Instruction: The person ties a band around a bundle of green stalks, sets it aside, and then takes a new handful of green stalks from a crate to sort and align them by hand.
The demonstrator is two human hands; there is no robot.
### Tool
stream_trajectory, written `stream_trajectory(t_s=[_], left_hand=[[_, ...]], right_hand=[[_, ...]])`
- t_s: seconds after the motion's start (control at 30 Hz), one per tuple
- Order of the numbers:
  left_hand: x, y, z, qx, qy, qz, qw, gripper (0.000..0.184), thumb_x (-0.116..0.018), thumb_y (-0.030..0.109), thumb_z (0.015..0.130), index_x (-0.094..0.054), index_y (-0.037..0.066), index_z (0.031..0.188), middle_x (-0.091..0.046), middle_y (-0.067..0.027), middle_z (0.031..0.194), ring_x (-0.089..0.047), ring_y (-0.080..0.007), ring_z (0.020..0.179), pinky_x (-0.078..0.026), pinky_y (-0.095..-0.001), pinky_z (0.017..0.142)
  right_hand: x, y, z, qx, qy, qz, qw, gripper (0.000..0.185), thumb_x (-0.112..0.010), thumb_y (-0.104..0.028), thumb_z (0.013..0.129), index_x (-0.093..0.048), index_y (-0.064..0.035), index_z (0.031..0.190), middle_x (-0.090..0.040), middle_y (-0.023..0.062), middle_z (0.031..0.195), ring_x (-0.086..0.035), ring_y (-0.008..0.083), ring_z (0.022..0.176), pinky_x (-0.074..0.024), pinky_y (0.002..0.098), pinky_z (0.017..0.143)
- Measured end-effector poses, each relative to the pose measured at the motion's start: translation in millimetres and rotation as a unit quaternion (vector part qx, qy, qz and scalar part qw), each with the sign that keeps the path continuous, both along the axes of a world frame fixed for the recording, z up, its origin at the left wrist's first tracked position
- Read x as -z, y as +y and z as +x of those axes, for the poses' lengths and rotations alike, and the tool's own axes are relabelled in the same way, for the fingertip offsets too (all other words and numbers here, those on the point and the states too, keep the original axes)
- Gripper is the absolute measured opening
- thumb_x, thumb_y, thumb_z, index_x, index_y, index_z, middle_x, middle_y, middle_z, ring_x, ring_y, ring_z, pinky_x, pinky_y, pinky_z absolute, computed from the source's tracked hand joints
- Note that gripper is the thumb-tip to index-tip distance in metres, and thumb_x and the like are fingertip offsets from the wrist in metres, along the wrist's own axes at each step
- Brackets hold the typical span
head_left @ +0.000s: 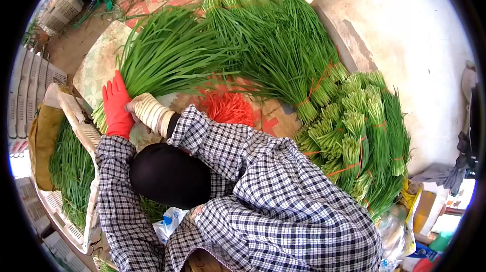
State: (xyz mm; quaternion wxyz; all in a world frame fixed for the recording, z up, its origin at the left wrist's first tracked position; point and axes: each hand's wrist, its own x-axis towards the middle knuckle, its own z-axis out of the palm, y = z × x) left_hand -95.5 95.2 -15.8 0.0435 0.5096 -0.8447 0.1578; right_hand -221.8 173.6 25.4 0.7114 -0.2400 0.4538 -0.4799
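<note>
Stems (99, 117) align best under even pressure; left hand (117, 107) lies open-fingered across them, right hand (145, 111) unclear.

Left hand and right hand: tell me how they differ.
Covering: the left hand wears a red glove; the right hand has a pale wrap near the wrist.
Pose: the left hand's fingers are straight, pointing toward the picture's top; the right hand comes in from the right, its fingers partly hidden.
Shared: both are at the base of the same green bunch, and both arms have checked sleeves.
</note>
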Motion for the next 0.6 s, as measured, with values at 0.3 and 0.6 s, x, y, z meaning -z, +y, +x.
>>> stream_trajectory(t_s=[0.3, 0.6], left_hand=[[-48.9, 20.4, -10.3, -0.008, 0.091, 0.142, 0.986, 0.119, -0.085, 0.027, 0.06, -0.012, -0.002, 0.149, -0.049, -0.0229, 0.131, -0.048, -0.0354, 0.122, -0.029, -0.0439, 0.111], [-70.2, -38.4, 42.2, -0.055, 0.179, 0.38, 0.906, 0.094, -0.06, 0.049, 0.087, -0.013, -0.002, 0.15, -0.051, -0.0289, 0.131, -0.052, -0.0369, 0.121, -0.037, -0.0386, 0.104]], right_hand=[[52.2, 17.7, -6.9, -0.033, 0.009, 0.018, 0.999, 0.02, -0.062, -0.02, 0.085, -0.064, 0.0, 0.082, -0.06, 0.0061, 0.064, -0.054, 0.0173, 0.054, -0.046, 0.0347, 0.054], [65.9, 2.7, -15.8, 0.025, -0.12, 0.057, 0.991, 0.059, -0.069, -0.047, 0.083, -0.058, -0.0026, 0.12, -0.063, 0.0138, 0.099, -0.062, 0.0252, 0.095, -0.0549, 0.0414, 0.078]])
